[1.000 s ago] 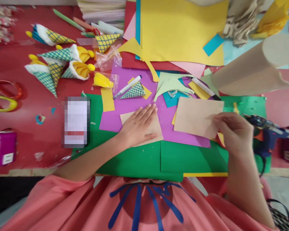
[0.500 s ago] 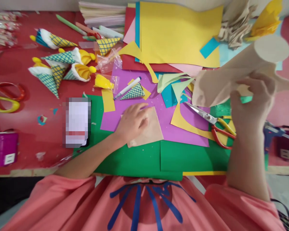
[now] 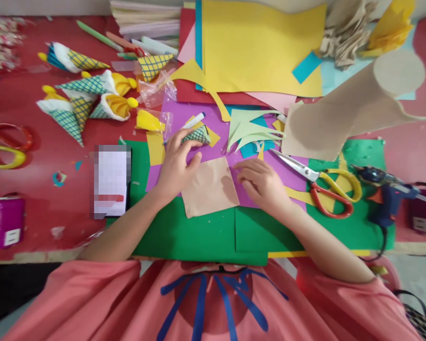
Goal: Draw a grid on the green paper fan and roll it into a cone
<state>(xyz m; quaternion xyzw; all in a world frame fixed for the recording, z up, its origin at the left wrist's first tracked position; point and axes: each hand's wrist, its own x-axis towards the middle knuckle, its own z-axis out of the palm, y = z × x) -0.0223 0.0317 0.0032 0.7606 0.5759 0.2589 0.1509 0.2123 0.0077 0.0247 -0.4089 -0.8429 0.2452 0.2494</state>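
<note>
A small square of beige crinkled cloth or paper (image 3: 213, 187) lies flat over purple and green sheets in front of me. My left hand (image 3: 179, 166) is at its upper left, thumb apart from the fingers. The fingertips reach a small cone with a teal grid pattern (image 3: 199, 135); I cannot tell if they touch it. A white marker (image 3: 194, 120) lies behind this cone. By the square's right edge is my right hand (image 3: 261, 182), fingers loosely bent and pointing left, with nothing visible in them. Large scissors (image 3: 314, 177) rest to its right.
A beige roll (image 3: 362, 104) lies partly unrolled at the right. A blue glue gun (image 3: 388, 199) sits below it. Several finished cones (image 3: 81, 106) lie at the left, above a phone (image 3: 111, 180). Yellow sheets (image 3: 255, 47) and pale green scraps (image 3: 248, 125) lie farther back.
My right hand has left the beige roll and come down left beside the square. My left hand has slid off the square, up and left to the small cone.
</note>
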